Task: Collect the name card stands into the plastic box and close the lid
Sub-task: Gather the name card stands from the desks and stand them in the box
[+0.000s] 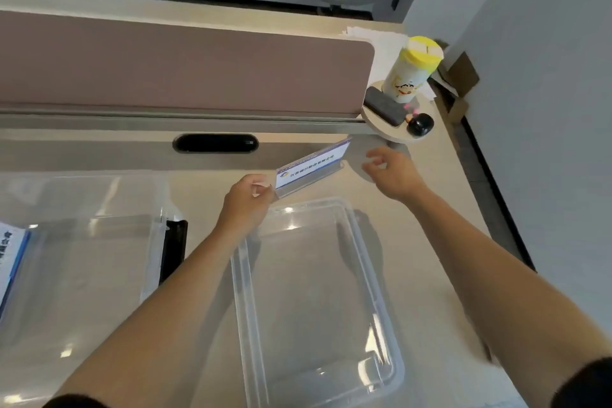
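Note:
A name card stand (311,166), clear acrylic with a white and blue card in it, is lifted off the desk and tilted. My left hand (246,202) grips its left end. My right hand (392,174) hovers just past its right end with fingers apart, not touching it. The clear plastic box (99,195) stands at the left, and another name card stand (10,258) shows inside it at the frame's left edge. A flat, clear lid (314,291) lies on the desk under my forearms.
A brown divider panel (182,66) runs along the back, with a cable slot (215,142) in front of it. A round shelf (381,129) at the right holds a yellow-lidded canister (410,69), a dark case (385,108) and a black ball-shaped item (420,124). The desk's right edge is close.

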`<state>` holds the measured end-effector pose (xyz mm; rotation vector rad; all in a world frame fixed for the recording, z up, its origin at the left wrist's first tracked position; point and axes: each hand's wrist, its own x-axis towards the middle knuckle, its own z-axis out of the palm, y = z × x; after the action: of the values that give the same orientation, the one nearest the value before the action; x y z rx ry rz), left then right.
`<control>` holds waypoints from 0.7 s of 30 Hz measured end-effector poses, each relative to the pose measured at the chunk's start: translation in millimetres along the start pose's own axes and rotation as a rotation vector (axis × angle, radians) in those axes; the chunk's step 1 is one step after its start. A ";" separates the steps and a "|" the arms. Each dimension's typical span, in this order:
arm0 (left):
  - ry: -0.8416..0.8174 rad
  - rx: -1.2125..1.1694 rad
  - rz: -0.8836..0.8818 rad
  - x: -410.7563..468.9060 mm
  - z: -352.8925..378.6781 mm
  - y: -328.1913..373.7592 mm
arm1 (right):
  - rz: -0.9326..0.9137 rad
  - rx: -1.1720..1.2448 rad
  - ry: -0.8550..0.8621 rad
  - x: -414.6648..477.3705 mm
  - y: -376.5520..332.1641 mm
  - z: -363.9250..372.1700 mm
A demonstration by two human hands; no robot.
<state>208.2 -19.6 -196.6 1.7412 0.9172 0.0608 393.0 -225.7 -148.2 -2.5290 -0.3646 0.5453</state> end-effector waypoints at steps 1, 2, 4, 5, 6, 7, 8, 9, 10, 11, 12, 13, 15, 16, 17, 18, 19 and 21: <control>0.017 0.000 -0.032 9.6 8.3 -0.6 | 0.009 0.052 -0.008 18.4 5.0 7.1; 0.037 -0.004 -0.064 18.6 16.7 0.0 | 0.025 0.101 -0.026 36.8 10.1 15.1; 0.066 0.002 -0.108 32.9 33.6 -0.3 | 0.059 0.182 -0.068 63.7 17.8 30.9; 0.082 0.007 -0.116 38.3 43.1 1.8 | 0.067 0.216 -0.092 75.0 20.8 37.2; 0.097 0.001 -0.131 43.2 51.8 3.4 | 0.069 0.255 -0.117 85.5 24.6 43.1; 0.114 -0.010 -0.145 48.4 59.8 5.3 | 0.065 0.296 -0.138 95.5 28.0 48.6; 0.127 -0.027 -0.173 53.1 66.8 7.0 | 0.053 0.331 -0.158 102.9 30.0 53.1; 0.133 -0.056 -0.208 57.1 72.1 8.2 | 0.036 0.357 -0.167 108.3 31.3 57.1; 0.142 -0.090 -0.239 62.8 77.6 9.0 | 0.017 0.378 -0.179 114.5 32.5 61.4; 0.153 -0.116 -0.260 68.4 83.1 9.4 | -0.006 0.399 -0.191 120.5 34.3 65.9; 0.164 -0.138 -0.279 73.1 87.9 8.8 | -0.026 0.426 -0.200 124.8 36.0 70.8; 0.178 -0.165 -0.300 76.4 92.3 8.0 | -0.031 0.465 -0.209 127.3 36.8 75.2; 0.207 -0.247 -0.341 80.5 101.2 6.8 | -0.003 0.560 -0.227 131.2 39.2 84.7; 0.223 -0.310 -0.357 81.1 104.8 7.5 | 0.011 0.612 -0.224 132.0 40.7 89.5; 0.246 -0.371 -0.376 81.4 107.7 8.4 | 0.019 0.651 -0.220 131.2 41.3 93.2; 0.272 -0.424 -0.396 82.9 110.6 7.5 | 0.024 0.678 -0.222 130.6 40.9 95.8; 0.284 -0.459 -0.411 84.3 112.3 7.1 | 0.027 0.699 -0.218 129.4 39.1 97.2; 0.271 -0.487 -0.419 82.8 112.2 11.2 | 0.042 0.746 -0.210 127.7 35.0 98.4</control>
<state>324.4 -60.1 -263.0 1.0844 1.3249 0.2290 466.9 -166.3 -283.3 -1.7697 -0.1390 0.7920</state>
